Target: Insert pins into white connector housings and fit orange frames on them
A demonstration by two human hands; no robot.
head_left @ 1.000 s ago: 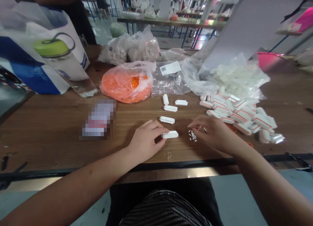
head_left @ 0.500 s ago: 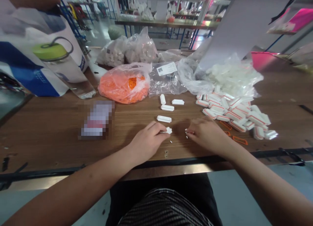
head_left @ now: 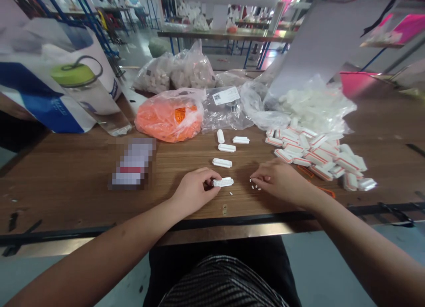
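Observation:
My left hand [head_left: 194, 193] rests on the wooden table [head_left: 76, 183] and pinches a small white plastic connector [head_left: 223, 182] by its left end. My right hand [head_left: 280, 182] lies just to the right, fingers curled, its tips over several tiny white pieces [head_left: 255, 186] scattered on the wood. One tiny piece [head_left: 231, 193] lies alone between the hands. Three more white connectors [head_left: 222, 163] lie in a loose group beyond my left hand.
A heap of white-and-orange parts [head_left: 315, 154] sits at the right before a clear bag of white parts [head_left: 315, 103]. An orange-filled bag [head_left: 168, 117], more clear bags [head_left: 226, 108] and a blue-white carton [head_left: 53, 81] stand behind. A blurred object [head_left: 133, 164] lies left.
The left hand turned the connector over in its fingers, end-on midway, and now holds it lengthwise again. The right hand shifted slightly left over the tiny pieces.

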